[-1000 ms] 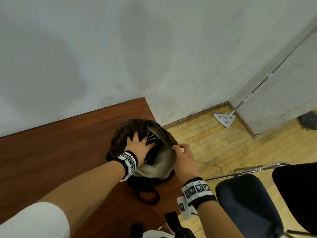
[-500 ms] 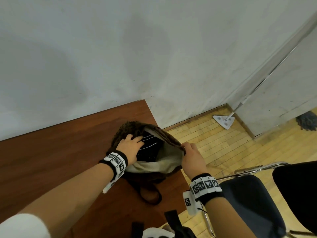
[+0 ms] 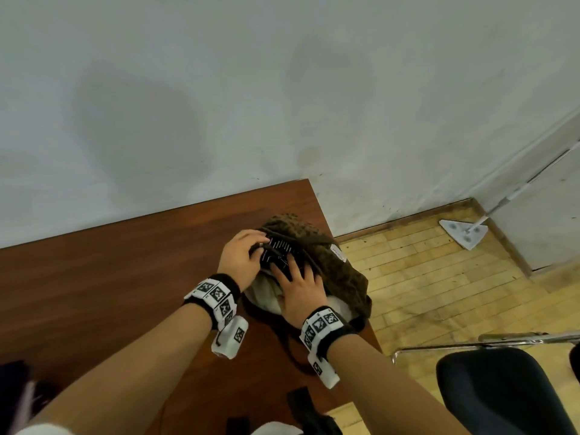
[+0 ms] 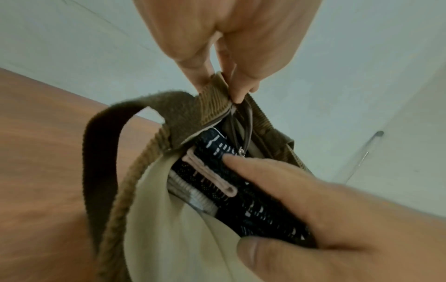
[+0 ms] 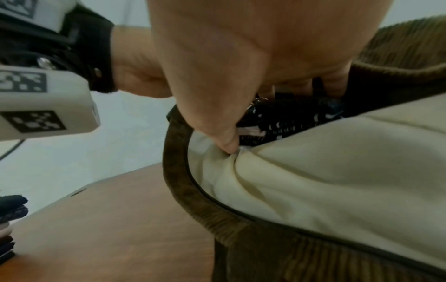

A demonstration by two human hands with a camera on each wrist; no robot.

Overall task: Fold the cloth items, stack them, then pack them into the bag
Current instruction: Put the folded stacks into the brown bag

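Two hands: we have both at the mouth of the brown corduroy bag point(image 3: 340, 273), which lies on the far right corner of the wooden table point(image 3: 125, 277).
Left hand: the left hand point(image 3: 240, 262) pinches the bag's rim point(image 4: 213, 85) between thumb and fingertips and holds the opening up.
Right hand: the right hand point(image 3: 301, 290) grasps nothing; its fingers are stretched out and press flat on the dark patterned cloth point(image 3: 279, 251), while the thumb pushes into the pale lining point(image 5: 325, 162).
Cloth position: folded and inside the bag, under the right fingers, just right of the left hand's pinch and near the far end of the opening. We see it from above through the open mouth.
Done so far: we judge that folding and stacking are over for this piece, and that it is nearly seated in the bag.
Left to do: a stack of folded cloths point(image 5: 10, 219) sits on the near left of the table, well apart from the bag. We take it as waiting to be packed, though we cannot count the pieces.
Bag closure: the mouth is not yet shut; whether closing belongs to the job we cannot say.
Strap: the dark strap point(image 4: 101, 152) loops loose on the left side of the bag, clear of both hands.
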